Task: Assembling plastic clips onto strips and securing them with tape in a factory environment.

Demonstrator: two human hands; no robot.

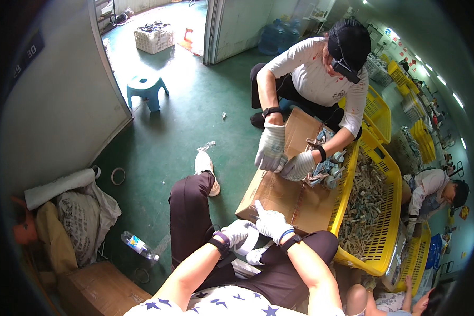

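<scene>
Left hand: the left hand (238, 231), in a white knit work glove with a dark wrist strap, rests over the lap with fingers curled loosely around a small white part (249, 243); how firm the hold is cannot be told.
Right hand: the right hand (271, 222), gloved alike with a blue-edged cuff, lies touching the left, fingers bent toward the same white part, one finger pointing up at the box edge.
Box: a flat brown cardboard box (295, 195) lies just beyond the hands, against the knee in dark trousers.
Crate: a yellow plastic mesh crate (387, 221) adjoins the box on the right, filled with small grey-blue metal parts (363, 205).
Co-worker: a person in a white shirt crouches opposite, both gloved hands (284, 155) holding parts over the box.
Floor: a green painted concrete floor (179, 131), scuffed, carries a teal plastic stool (146, 88), a roll of tape (118, 175) and a clear plastic bottle (139, 246).
Room: an open doorway at top shows a white basket (154, 37); more yellow crates and seated workers line the right side.
</scene>
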